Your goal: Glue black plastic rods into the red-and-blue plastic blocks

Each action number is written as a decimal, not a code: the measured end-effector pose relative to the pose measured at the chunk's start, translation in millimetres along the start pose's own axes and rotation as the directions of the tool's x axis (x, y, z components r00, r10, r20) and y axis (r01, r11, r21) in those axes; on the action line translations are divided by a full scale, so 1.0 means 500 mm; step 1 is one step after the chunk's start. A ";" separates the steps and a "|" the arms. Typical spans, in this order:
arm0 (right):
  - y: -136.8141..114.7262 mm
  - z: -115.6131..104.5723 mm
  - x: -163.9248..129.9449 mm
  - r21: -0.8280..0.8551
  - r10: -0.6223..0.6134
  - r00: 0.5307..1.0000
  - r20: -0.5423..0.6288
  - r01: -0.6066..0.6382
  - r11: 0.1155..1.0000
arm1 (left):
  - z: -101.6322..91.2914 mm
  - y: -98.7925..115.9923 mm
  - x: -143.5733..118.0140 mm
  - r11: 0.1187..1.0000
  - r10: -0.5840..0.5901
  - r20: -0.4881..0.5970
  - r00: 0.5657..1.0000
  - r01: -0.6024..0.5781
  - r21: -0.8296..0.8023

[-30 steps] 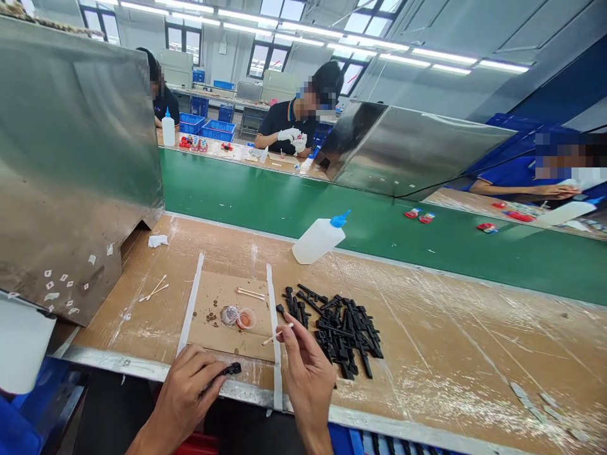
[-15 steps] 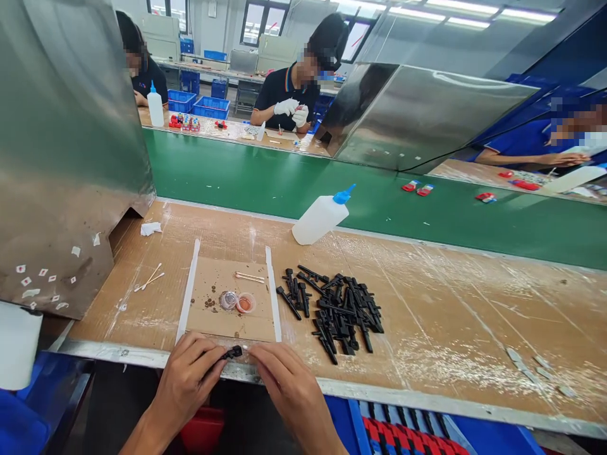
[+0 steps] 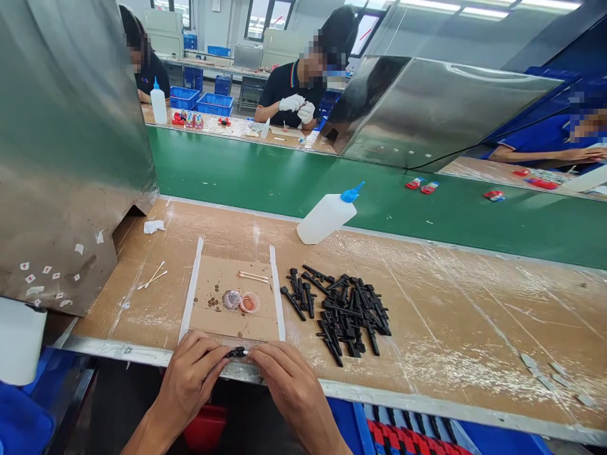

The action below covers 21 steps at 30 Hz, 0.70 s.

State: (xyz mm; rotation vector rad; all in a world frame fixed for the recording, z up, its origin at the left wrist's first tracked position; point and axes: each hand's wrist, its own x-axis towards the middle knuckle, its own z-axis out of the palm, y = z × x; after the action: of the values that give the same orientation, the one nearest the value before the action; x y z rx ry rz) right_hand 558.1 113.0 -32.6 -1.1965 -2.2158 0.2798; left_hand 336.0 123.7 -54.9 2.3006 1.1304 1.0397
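Between thumb and fingers, my left hand [image 3: 196, 366] pinches a small black plastic part [image 3: 236, 352] at the table's front edge. My right hand [image 3: 289, 376] is closed on a cotton swab, of which only the white tip [image 3: 246, 352] shows, touching the black part's end. Just beyond lies a cardboard sheet [image 3: 213, 325] taped down at both sides. On it stand a small cup of silvery stuff [image 3: 232, 299] and a cup of copper-coloured paint [image 3: 249, 303], with cotton swabs [image 3: 253, 276] behind them. A pile of black plastic parts [image 3: 351, 309] lies to the right.
A white bottle with a blue nozzle [image 3: 327, 218] stands tilted behind the pile. A metal panel [image 3: 71, 158] rises at left; two swabs [image 3: 152, 276] lie near it. A green belt [image 3: 284, 180] crosses behind. Below the edge, a blue bin [image 3: 348, 420] stands beside red-and-black pieces [image 3: 408, 436].
The swab's white tip has come into contact with the black part, where a small gap showed before. The view has shifted slightly, and both hands stay at the table edge.
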 end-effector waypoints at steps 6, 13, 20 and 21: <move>0.002 0.001 0.009 -0.011 -0.001 1.000 0.016 0.001 1.000 | -0.001 0.002 0.002 1.000 0.006 0.026 1.000 -0.007 0.009; 0.006 0.007 0.008 -0.028 -0.029 0.998 -0.055 0.028 0.999 | 0.000 0.001 -0.001 0.999 0.023 0.034 0.999 -0.024 0.032; 0.007 0.003 -0.011 0.048 0.020 0.994 -0.107 -0.015 0.999 | 0.000 -0.001 0.000 0.998 0.046 0.011 0.999 -0.046 0.034; 0.006 0.002 -0.011 0.061 0.026 0.994 -0.102 -0.019 0.998 | 0.000 0.000 0.000 0.998 0.048 0.005 0.999 -0.048 0.033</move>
State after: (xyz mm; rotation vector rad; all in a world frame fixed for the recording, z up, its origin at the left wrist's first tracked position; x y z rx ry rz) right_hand 561.6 110.3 -37.0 -1.1778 -2.0920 0.2858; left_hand 335.8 123.9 -54.9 2.3657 1.1039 1.0409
